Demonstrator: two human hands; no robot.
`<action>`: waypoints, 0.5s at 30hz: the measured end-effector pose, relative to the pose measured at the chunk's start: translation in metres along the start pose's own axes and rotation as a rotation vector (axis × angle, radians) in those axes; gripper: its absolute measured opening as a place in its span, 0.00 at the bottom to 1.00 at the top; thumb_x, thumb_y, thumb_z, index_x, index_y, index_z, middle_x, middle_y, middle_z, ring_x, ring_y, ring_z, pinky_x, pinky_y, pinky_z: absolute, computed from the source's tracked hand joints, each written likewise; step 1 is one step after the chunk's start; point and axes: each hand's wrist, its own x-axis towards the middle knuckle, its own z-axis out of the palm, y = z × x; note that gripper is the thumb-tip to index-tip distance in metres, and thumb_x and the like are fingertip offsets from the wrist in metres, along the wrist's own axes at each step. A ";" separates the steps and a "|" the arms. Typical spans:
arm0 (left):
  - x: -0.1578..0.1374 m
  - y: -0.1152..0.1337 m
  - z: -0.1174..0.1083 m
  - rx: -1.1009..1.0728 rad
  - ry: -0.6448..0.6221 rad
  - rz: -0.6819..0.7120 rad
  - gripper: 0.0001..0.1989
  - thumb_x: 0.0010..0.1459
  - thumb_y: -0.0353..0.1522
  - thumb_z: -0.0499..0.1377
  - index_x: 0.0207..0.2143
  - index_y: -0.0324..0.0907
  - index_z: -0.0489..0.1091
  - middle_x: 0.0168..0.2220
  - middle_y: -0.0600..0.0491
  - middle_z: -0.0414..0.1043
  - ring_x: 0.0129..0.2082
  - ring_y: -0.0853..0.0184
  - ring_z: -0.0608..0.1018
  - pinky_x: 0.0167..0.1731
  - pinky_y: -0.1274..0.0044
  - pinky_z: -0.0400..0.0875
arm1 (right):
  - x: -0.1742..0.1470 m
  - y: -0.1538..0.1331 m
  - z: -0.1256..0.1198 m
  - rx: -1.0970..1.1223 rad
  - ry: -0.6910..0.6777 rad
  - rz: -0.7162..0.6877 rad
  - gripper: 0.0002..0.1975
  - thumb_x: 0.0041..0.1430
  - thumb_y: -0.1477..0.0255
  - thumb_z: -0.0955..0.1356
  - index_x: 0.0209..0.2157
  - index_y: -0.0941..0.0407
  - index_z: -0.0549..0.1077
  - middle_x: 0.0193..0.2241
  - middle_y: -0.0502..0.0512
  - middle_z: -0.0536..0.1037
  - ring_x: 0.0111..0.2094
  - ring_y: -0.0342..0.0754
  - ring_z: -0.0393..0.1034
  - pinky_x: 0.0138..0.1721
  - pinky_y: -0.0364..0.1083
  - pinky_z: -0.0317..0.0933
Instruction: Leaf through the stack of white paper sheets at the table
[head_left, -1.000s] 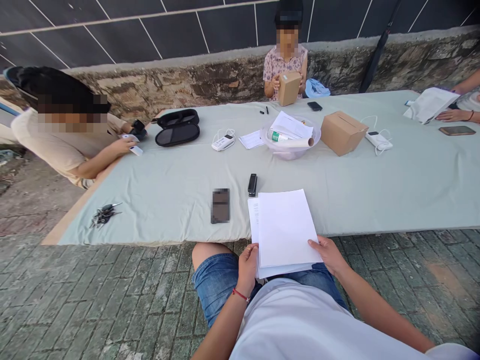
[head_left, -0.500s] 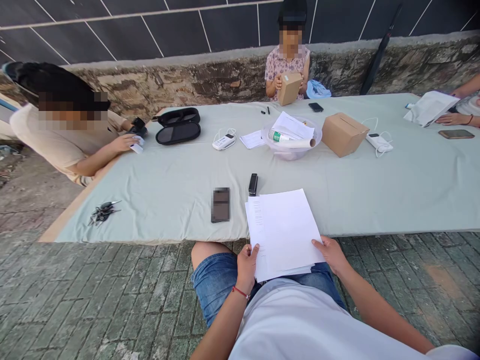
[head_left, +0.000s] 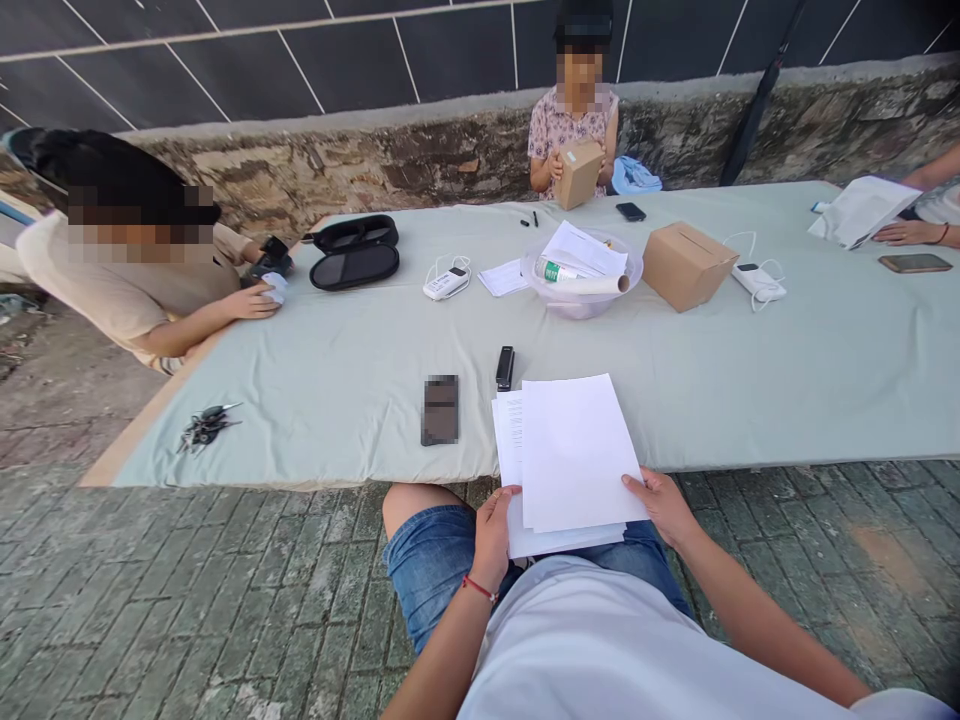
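Note:
A loose stack of white paper sheets (head_left: 581,450) lies partly on the near table edge and partly over my lap. The top sheets are blank and sit askew over lower ones, where printed lines show along the left side. My left hand (head_left: 495,530) pinches the stack's lower left edge, thumb on top. At the right edge my right hand (head_left: 664,505) grips the sheets between thumb and fingers; its other fingers are hidden beneath. Just beyond the paper's far edge lies a black stapler (head_left: 505,368). To its left is a dark phone (head_left: 440,410).
Keys (head_left: 208,428) lie at the table's left. Farther back are an open black case (head_left: 355,252), a plastic bowl (head_left: 581,305) with papers and a roll, a cardboard box (head_left: 686,268) and white corded devices. Three other people sit around the table, one holding a small box (head_left: 579,175).
The upper sheets have shifted right and slightly up against the lower ones, uncovering more of the printed left strip. The person at left has moved the white item in their hand.

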 end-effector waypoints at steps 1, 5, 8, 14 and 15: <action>0.000 0.000 0.000 -0.009 -0.009 -0.015 0.21 0.49 0.48 0.64 0.34 0.38 0.76 0.32 0.49 0.76 0.31 0.64 0.75 0.32 0.76 0.67 | -0.001 0.000 0.004 -0.021 -0.007 -0.004 0.30 0.50 0.49 0.71 0.45 0.58 0.78 0.43 0.59 0.82 0.44 0.61 0.76 0.43 0.54 0.70; 0.004 -0.004 -0.002 0.125 0.005 0.048 0.21 0.46 0.46 0.67 0.31 0.37 0.75 0.28 0.52 0.74 0.28 0.67 0.72 0.30 0.77 0.66 | -0.003 0.003 0.015 -0.084 -0.006 -0.026 0.28 0.49 0.49 0.71 0.42 0.57 0.80 0.40 0.58 0.82 0.42 0.61 0.75 0.42 0.54 0.70; 0.006 -0.006 -0.004 0.231 0.055 0.079 0.20 0.44 0.46 0.68 0.26 0.38 0.70 0.24 0.55 0.71 0.23 0.70 0.68 0.25 0.79 0.62 | -0.001 0.005 0.015 -0.106 0.018 -0.029 0.26 0.49 0.50 0.71 0.40 0.57 0.81 0.39 0.59 0.82 0.42 0.62 0.75 0.43 0.55 0.69; 0.006 -0.008 -0.001 0.128 0.043 0.066 0.23 0.46 0.48 0.68 0.24 0.41 0.61 0.23 0.58 0.68 0.23 0.71 0.68 0.26 0.79 0.63 | 0.004 0.011 -0.003 -0.145 0.126 -0.011 0.25 0.48 0.53 0.71 0.40 0.58 0.80 0.35 0.57 0.83 0.41 0.61 0.76 0.41 0.54 0.70; 0.007 -0.009 -0.001 0.112 0.036 0.078 0.23 0.47 0.48 0.68 0.24 0.41 0.62 0.24 0.58 0.68 0.24 0.71 0.69 0.27 0.79 0.64 | 0.005 0.013 -0.008 -0.150 0.147 -0.012 0.25 0.49 0.53 0.71 0.41 0.58 0.80 0.35 0.57 0.83 0.41 0.61 0.76 0.41 0.55 0.70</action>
